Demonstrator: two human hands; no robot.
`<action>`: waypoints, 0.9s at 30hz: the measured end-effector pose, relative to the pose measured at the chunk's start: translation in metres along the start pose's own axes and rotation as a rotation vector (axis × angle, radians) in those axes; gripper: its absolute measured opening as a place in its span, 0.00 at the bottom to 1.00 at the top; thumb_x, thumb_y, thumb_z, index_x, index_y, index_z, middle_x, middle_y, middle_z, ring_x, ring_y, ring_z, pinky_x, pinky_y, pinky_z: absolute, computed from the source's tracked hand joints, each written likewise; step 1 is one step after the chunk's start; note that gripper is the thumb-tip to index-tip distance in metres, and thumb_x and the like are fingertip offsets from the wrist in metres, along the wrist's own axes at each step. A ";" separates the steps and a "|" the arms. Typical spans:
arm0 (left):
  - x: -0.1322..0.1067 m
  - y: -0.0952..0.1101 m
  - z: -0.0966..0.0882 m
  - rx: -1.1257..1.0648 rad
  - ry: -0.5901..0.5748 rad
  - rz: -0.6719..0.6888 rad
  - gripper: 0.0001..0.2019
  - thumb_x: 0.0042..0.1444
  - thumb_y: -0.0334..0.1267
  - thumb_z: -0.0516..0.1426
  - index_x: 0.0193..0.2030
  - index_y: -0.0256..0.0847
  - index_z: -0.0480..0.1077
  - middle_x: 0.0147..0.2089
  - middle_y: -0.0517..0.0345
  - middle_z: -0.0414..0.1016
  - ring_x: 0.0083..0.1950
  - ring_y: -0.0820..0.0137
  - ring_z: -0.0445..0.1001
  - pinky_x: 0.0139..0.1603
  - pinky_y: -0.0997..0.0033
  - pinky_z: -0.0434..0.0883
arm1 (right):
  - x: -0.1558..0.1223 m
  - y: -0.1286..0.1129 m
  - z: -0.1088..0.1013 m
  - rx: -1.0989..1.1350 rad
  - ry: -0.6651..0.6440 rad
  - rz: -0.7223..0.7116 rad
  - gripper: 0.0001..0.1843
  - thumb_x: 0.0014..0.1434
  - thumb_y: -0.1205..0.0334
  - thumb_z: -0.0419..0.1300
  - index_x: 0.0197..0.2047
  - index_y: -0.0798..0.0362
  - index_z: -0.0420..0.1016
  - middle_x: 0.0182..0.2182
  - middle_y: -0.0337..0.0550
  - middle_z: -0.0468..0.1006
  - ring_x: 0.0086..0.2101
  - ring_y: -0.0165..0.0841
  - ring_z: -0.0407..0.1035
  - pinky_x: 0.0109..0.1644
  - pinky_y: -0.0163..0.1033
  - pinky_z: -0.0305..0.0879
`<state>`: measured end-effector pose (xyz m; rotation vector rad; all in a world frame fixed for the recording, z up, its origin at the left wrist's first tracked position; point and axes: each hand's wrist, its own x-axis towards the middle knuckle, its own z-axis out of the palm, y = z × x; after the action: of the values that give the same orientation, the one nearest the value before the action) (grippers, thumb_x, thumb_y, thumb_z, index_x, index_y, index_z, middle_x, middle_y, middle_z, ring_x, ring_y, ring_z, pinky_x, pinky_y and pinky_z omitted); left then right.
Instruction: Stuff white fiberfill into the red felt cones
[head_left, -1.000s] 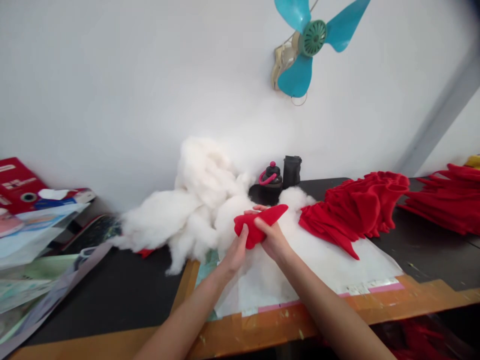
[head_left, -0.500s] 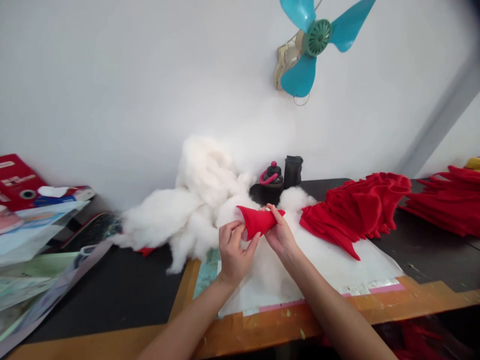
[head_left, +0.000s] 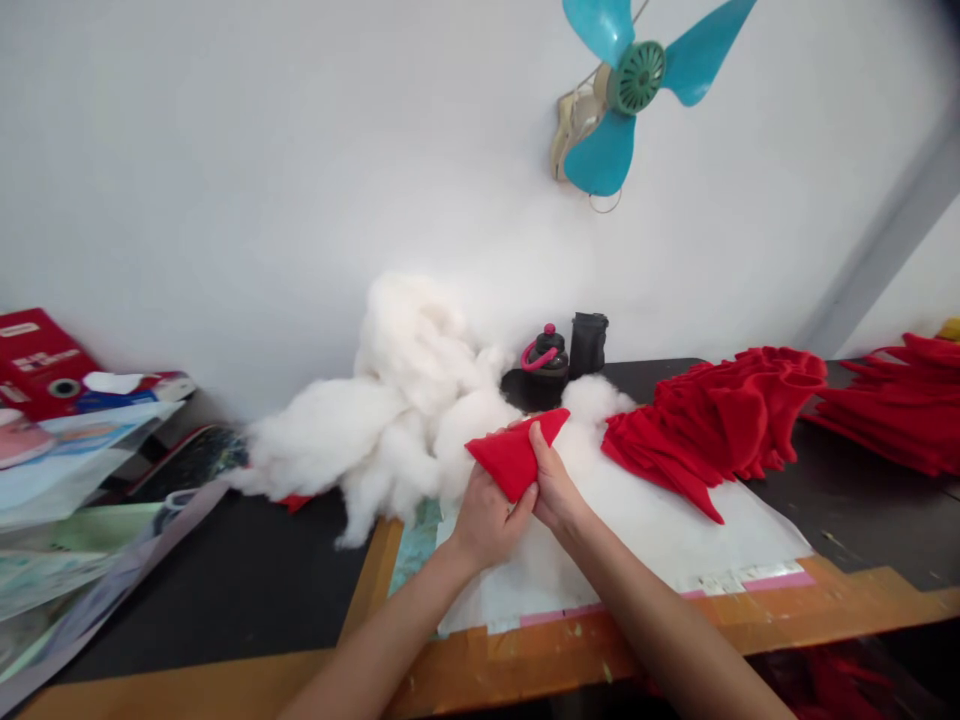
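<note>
A small red fabric cone (head_left: 516, 455) is held between both hands above the white sheet (head_left: 675, 540). My left hand (head_left: 486, 520) grips its wide lower end from the left, fingers closed round it. My right hand (head_left: 553, 485) pinches the right side, thumb on top near the pointed tip. A big heap of white stuffing (head_left: 397, 420) lies just behind the hands. To the right lies a pile of red fabric pieces (head_left: 712, 420).
A black bottle with a pink ring (head_left: 543, 365) and a black container (head_left: 587, 343) stand by the wall. A blue fan (head_left: 622, 90) hangs on the wall. Papers and packets (head_left: 75, 480) lie at the left. More red fabric (head_left: 892, 410) lies at the far right.
The red cone has been turned and lowered: its open end, which faced left half a second ago, is now covered by my left hand, and the tip points up to the right.
</note>
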<state>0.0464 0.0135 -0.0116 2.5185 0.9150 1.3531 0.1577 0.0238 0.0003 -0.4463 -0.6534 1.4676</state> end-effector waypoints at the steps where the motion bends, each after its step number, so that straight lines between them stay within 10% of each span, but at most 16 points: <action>1: 0.001 0.000 -0.002 0.020 -0.028 0.004 0.22 0.61 0.39 0.52 0.62 0.38 0.63 0.59 0.43 0.70 0.62 0.53 0.67 0.61 0.49 0.66 | -0.001 0.000 0.000 -0.005 -0.009 0.009 0.21 0.55 0.44 0.64 0.42 0.52 0.73 0.40 0.45 0.80 0.41 0.34 0.76 0.52 0.40 0.69; 12: -0.009 -0.009 -0.009 -0.195 -0.071 -0.198 0.23 0.49 0.40 0.59 0.54 0.46 0.68 0.49 0.47 0.75 0.49 0.54 0.74 0.49 0.52 0.73 | -0.009 0.005 0.004 -0.253 -0.153 0.097 0.17 0.51 0.52 0.69 0.38 0.55 0.75 0.37 0.48 0.81 0.41 0.39 0.76 0.50 0.45 0.71; 20: 0.002 -0.005 -0.020 -0.890 -0.252 -0.695 0.12 0.50 0.45 0.52 0.21 0.42 0.64 0.19 0.58 0.65 0.22 0.69 0.65 0.24 0.68 0.65 | -0.010 0.000 0.000 -0.320 -0.353 0.153 0.22 0.53 0.47 0.66 0.44 0.56 0.75 0.37 0.47 0.80 0.31 0.35 0.75 0.33 0.39 0.73; 24: 0.005 -0.002 -0.017 -1.355 -0.268 -0.848 0.18 0.50 0.53 0.49 0.32 0.39 0.68 0.20 0.60 0.66 0.13 0.75 0.56 0.15 0.73 0.54 | -0.008 -0.002 0.001 -0.120 -0.211 0.003 0.22 0.50 0.55 0.70 0.46 0.52 0.73 0.44 0.46 0.79 0.40 0.36 0.75 0.45 0.41 0.73; 27: 0.000 0.005 -0.010 -1.242 -0.257 -0.819 0.19 0.51 0.55 0.54 0.30 0.38 0.69 0.19 0.58 0.67 0.15 0.73 0.60 0.16 0.73 0.56 | -0.009 0.000 0.002 -0.074 -0.150 0.026 0.16 0.50 0.57 0.69 0.40 0.51 0.72 0.36 0.43 0.80 0.35 0.35 0.76 0.41 0.41 0.74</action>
<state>0.0404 0.0077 -0.0038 1.1240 0.5982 0.8280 0.1570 0.0148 0.0009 -0.4054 -0.8255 1.5148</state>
